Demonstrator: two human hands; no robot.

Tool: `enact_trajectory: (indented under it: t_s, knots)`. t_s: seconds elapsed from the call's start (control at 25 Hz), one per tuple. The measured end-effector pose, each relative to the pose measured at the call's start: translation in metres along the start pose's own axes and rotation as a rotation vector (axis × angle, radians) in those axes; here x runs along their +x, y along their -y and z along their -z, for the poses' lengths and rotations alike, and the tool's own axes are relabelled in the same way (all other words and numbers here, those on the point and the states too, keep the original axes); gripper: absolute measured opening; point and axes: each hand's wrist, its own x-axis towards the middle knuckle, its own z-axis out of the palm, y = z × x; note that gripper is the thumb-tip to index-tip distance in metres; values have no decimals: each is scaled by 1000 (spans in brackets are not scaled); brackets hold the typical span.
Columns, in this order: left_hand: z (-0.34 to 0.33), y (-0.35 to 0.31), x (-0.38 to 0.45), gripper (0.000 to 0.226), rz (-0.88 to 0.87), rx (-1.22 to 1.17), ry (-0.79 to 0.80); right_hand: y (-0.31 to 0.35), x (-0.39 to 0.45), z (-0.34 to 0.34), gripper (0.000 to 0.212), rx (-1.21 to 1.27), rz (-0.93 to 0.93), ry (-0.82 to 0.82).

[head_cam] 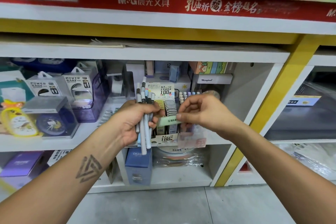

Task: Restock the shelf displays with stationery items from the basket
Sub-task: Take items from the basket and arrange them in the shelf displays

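head view looks down at a white shelf (54, 143) packed with goods: boxed power banks (60, 87) toward its left end, clocks (52, 123) at its front left edge, and a display box of pencil leads (166, 114) at the front edge near the middle. the left hand (134, 123) has its fingers curled round a bunch of pens (144, 114), their caps pointing up in front of the display box. just to the right, the right hand (198, 112) pinches a small pale green case (168, 121) between thumb and fingertips, its other end touching the left hand's fingers; it hovers over the display box, not yet slotted in. the basket is not in view. judging from this, restocking is mid-way at best: the display box looks fairly full, but the green case and the whole bunch of pens are yet to be placed.
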Motion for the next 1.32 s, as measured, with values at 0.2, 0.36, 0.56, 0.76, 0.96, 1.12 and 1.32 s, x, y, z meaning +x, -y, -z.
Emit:
enact_trajectory:
  t_s: [0.2,0.36,0.56,0.76,0.96,1.12,1.32]
  knots:
    - [7,-10,-9,7,-41,-52,-4,7,5,-28,25,-68,-34,197]
    - [26,-30,-18,9,-127,-84,-68,10,13,-37,40,-26,-114,105]
    - [58,-38,-25,13,-32,-38,-141,14,17,-57,66,121,-140,222]
    - [92,-46,-31,13,51,-52,-174,21,35,-79,16,-65,23,24]
    - [121,-50,-38,9,71,-52,-231,25,56,-107,6,-50,55,-67]
    - [136,-51,-44,10,77,-53,-223,25,70,-118,5,59,-32,-84]
    - [146,-52,-47,13,78,-71,-221,25,83,-132,7,76,-3,-61]
